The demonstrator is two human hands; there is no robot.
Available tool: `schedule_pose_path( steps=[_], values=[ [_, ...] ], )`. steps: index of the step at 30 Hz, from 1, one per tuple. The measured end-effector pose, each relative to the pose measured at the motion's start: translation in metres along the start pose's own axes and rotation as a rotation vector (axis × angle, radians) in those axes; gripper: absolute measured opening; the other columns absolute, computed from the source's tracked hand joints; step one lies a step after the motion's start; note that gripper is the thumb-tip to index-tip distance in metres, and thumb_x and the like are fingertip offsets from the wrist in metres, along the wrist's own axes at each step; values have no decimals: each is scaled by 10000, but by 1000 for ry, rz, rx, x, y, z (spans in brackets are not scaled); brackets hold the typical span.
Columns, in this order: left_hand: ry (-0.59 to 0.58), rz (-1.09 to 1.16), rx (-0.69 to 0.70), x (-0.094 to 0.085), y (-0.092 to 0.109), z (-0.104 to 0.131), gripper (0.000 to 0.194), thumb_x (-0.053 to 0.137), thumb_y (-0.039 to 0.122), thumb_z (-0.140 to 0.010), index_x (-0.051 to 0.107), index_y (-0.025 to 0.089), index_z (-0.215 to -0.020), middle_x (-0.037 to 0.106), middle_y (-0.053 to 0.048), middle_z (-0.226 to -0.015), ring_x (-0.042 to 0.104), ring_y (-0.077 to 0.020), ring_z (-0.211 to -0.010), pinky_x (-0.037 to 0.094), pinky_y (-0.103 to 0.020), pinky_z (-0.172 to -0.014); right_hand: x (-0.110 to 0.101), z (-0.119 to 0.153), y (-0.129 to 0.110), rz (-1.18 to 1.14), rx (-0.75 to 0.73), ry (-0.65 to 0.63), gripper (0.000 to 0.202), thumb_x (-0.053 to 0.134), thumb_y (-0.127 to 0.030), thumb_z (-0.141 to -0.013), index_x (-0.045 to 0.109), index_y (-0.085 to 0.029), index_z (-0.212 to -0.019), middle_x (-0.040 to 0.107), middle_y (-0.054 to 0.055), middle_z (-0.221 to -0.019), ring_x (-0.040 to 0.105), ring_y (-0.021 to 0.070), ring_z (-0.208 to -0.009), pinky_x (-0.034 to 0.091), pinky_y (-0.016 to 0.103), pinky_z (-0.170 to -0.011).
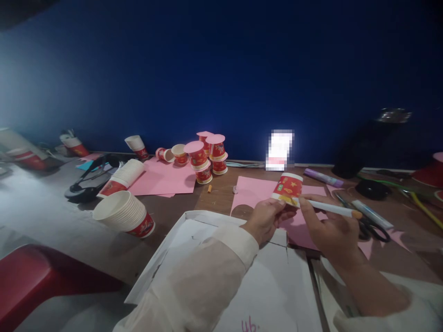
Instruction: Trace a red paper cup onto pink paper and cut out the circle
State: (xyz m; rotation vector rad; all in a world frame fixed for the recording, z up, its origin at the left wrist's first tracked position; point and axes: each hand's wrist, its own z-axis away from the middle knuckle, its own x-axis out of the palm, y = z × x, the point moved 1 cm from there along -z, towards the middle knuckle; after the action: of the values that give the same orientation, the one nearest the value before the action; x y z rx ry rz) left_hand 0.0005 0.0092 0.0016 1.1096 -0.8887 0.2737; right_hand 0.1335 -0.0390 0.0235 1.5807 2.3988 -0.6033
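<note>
My left hand (268, 219) is closed on the lower edge of a red paper cup (289, 185) printed with gold and green figures. The cup tilts above the pink paper. Between the fingers of my right hand (330, 228) is a white marker (330, 207) with an orange end pointing right. Its other end reaches the cup's lower rim, where yellow shows; the exact tip is hard to make out. Beneath both hands lies a pink sheet (247, 190) with a rounded cut-out. Black-handled scissors (375, 229) rest right of my right hand, partly hidden by it.
Stacked red cups with pink discs (195, 156) stand at the back. Nested paper cups (122, 214), headphones (85, 186) and more pink paper (152, 177) lie left. A white box lid (180, 240) is in front. A purple tube (323, 177) and a bright phone screen (279, 148) are behind.
</note>
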Motion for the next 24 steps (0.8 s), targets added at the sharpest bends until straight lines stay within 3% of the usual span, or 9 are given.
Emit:
schedule_pose_path(
  steps=[6, 16, 21, 24],
  values=[
    [-27, -14, 18, -2, -3, -2, 261, 886, 296, -715, 730, 104, -799, 727, -106, -828, 708, -244, -939, 491, -459, -1069, 3, 4, 3, 67, -24, 14, 85, 709, -277, -931, 740, -203, -903, 815, 50, -832, 767, 211, -693, 599, 323, -702],
    [3, -26, -3, 0, -1, -1, 181, 841, 237, -765, 749, 94, -830, 741, -112, -856, 705, -210, -877, 517, -431, -1041, -3, -6, -5, 20, 70, -20, 127, 635, -299, -982, 728, -218, -950, 813, 74, -893, 774, 235, -788, 602, 356, -770],
    [-18, -46, 23, -3, -5, -3, 278, 886, 316, -715, 746, 99, -818, 740, -115, -844, 717, -244, -932, 507, -453, -1050, -1, -3, -2, 20, -61, 15, 78, 689, -275, -949, 717, -216, -906, 815, 55, -860, 778, 224, -750, 605, 347, -735],
    [-43, -42, 37, -5, -7, -4, 344, 913, 367, -674, 748, 104, -822, 744, -115, -855, 719, -253, -947, 504, -456, -1047, 0, 1, 1, 39, -47, 0, 74, 697, -291, -948, 710, -228, -913, 819, 51, -868, 778, 227, -753, 601, 347, -715]
  ],
)
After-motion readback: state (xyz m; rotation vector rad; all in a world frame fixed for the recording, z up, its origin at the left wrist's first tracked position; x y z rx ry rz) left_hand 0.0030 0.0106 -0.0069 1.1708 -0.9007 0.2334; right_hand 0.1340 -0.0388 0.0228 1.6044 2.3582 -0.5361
